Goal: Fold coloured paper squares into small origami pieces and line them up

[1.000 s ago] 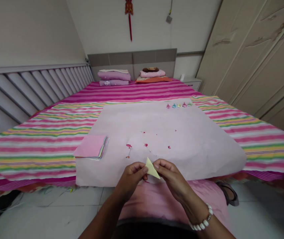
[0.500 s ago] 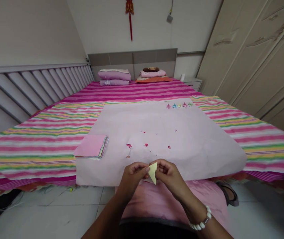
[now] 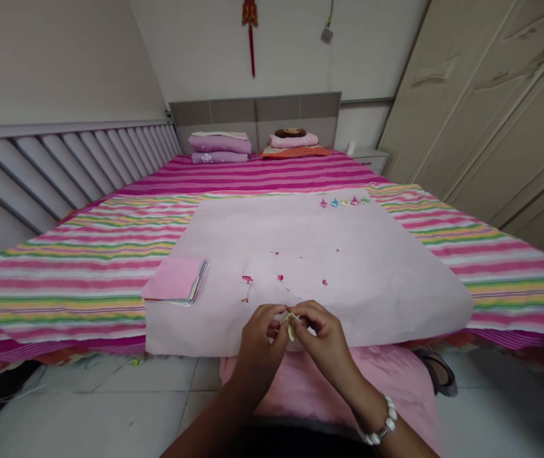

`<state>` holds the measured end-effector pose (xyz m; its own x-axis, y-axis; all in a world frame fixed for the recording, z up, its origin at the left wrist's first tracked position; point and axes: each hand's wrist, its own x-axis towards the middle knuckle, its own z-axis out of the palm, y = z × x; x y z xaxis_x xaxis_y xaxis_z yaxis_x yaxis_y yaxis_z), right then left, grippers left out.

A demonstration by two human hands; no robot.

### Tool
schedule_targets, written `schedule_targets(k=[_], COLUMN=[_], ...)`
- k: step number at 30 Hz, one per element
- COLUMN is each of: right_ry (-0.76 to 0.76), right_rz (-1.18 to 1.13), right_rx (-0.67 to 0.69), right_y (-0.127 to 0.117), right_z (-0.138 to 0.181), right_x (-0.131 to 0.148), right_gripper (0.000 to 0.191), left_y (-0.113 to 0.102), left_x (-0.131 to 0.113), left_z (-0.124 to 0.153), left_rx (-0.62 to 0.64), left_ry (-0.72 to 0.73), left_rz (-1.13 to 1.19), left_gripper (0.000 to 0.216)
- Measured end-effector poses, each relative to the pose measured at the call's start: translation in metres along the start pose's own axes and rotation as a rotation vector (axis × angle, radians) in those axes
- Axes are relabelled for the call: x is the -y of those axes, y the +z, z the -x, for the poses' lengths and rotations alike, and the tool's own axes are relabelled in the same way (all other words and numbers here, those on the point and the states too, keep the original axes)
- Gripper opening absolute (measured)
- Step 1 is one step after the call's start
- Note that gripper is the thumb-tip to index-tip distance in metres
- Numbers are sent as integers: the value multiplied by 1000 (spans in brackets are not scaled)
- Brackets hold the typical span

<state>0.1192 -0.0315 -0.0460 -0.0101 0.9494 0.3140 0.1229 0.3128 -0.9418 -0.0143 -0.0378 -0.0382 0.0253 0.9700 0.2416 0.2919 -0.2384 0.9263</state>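
Both my hands meet over the near edge of the bed and pinch a small folded piece of pale yellow paper (image 3: 292,325). My left hand (image 3: 261,340) grips it from the left with bent fingers. My right hand (image 3: 323,337), with a white bead bracelet at the wrist, grips it from the right. Most of the paper is hidden between the fingertips. Below the hands lies a large pale pink sheet (image 3: 371,280) spread on the striped bed.
A stack of coloured paper squares (image 3: 176,280), pink on top, lies left of the hands. Small red paper scraps (image 3: 247,279) dot the sheet. A row of several small folded paper figures (image 3: 343,202) sits at the sheet's far right. Pillows and folded bedding (image 3: 219,147) lie at the headboard; a wardrobe (image 3: 491,108) stands right.
The yellow paper went from a flat, open triangle to a smaller fold almost hidden between my fingertips. My hands came closer together and rose slightly.
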Motion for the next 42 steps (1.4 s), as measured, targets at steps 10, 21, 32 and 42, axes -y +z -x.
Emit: schedule_targets(k=[10, 21, 32, 42], right_ry=[103, 107, 256, 295], right_rz=[-253, -251, -220, -238], right_rx=[58, 92, 137, 177], right_y=[-11, -13, -7, 6], right_z=[-4, -7, -5, 0], right_x=[8, 13, 14, 10], right_gripper=[12, 14, 27, 41], left_y=[-14, -20, -16, -4], left_x=[-10, -17, -16, -15], left_z=[-12, -13, -18, -16], left_rx=[98, 184, 84, 147], left_ry=[-315, -228, -148, -348], left_rz=[467, 369, 279, 649], left_gripper=[23, 23, 13, 25])
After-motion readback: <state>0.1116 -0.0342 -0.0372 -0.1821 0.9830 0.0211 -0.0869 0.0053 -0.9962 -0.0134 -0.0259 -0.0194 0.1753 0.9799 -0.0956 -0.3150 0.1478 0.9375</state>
